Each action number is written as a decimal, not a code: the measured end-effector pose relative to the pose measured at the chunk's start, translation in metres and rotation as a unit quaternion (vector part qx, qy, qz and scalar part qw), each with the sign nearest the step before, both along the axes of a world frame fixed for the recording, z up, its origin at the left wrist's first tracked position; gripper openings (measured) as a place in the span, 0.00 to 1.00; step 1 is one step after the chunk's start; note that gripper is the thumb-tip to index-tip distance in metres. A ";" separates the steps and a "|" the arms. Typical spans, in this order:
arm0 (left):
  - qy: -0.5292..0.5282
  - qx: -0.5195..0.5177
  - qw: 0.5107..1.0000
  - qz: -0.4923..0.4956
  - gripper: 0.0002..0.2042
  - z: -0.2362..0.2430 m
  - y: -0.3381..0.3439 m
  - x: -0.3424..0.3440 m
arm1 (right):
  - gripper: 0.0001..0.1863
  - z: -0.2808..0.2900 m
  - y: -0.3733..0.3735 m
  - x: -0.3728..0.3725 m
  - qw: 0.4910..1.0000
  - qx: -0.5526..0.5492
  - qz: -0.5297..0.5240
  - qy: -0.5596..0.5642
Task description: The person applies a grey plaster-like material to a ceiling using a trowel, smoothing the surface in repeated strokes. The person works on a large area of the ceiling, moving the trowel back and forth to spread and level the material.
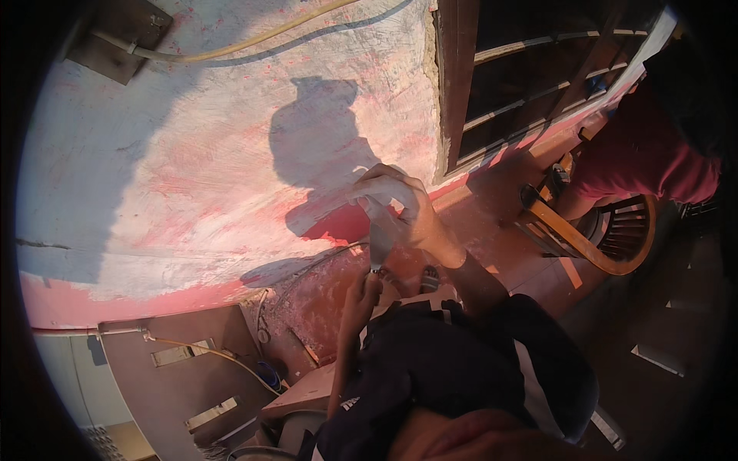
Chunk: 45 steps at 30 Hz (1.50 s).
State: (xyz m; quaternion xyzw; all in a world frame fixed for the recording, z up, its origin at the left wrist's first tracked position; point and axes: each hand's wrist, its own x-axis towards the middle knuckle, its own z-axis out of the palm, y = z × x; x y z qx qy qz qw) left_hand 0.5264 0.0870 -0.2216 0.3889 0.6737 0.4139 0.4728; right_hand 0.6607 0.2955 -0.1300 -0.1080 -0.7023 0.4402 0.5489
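A putty knife is upright in front of me, its grey blade pointing up. My left hand is closed around its handle, low by my body. Above the blade, close to the wall, is my right hand. White dust or paste coats its fingers, which curl around a pale, whitish material. I cannot make out what that material is. The blade's upper end meets or nearly meets it. Facing me is a wall with patchy white over pink and red, where my shadow falls.
At the right, a person in maroon clothing is beside a curved wooden chair. A barred, dark-framed window or door adjoins the wall. A pale pipe crosses the upper wall. Brown slotted panels stand lower left.
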 end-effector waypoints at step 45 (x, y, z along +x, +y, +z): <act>-0.409 0.378 0.829 0.051 0.14 0.098 0.389 0.229 | 0.15 0.085 0.254 0.120 0.985 -0.113 -0.049 -0.120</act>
